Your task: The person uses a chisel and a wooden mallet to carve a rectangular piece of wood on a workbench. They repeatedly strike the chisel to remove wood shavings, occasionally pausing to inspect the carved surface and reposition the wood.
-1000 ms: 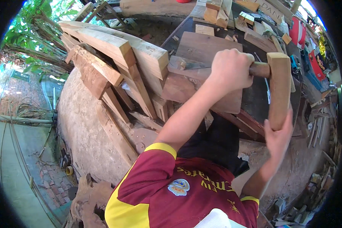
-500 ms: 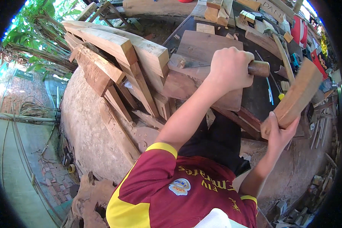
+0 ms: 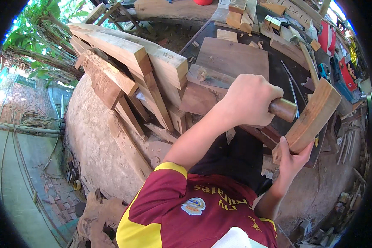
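Observation:
My left hand (image 3: 252, 101) is closed round a chisel's wooden handle (image 3: 286, 110), whose butt sticks out to the right. A grey chisel blade (image 3: 223, 81) seems to run left from my fist to a piece of brown wood (image 3: 197, 99), where pale shavings (image 3: 200, 74) lie; the fist hides part of the tool. My right hand (image 3: 293, 159) grips the lower end of a thick, slightly curved wooden block (image 3: 312, 118), held tilted. A gap parts the block from the handle's butt. Behind my left hand lies a flat brown board (image 3: 235, 53) on the dark table.
Jointed pale beams (image 3: 153, 53) lean at the left by the table. Wood offcuts (image 3: 237, 14), a hammer (image 3: 308, 58), a thin metal rod (image 3: 291, 78) and a red case (image 3: 347, 74) lie at the far right. A gnarled stump (image 3: 99, 219) stands at lower left.
My left hand with the chisel handle has come nearer to me and a little right. The wooden block in my right hand has moved left and nearer, staying tilted.

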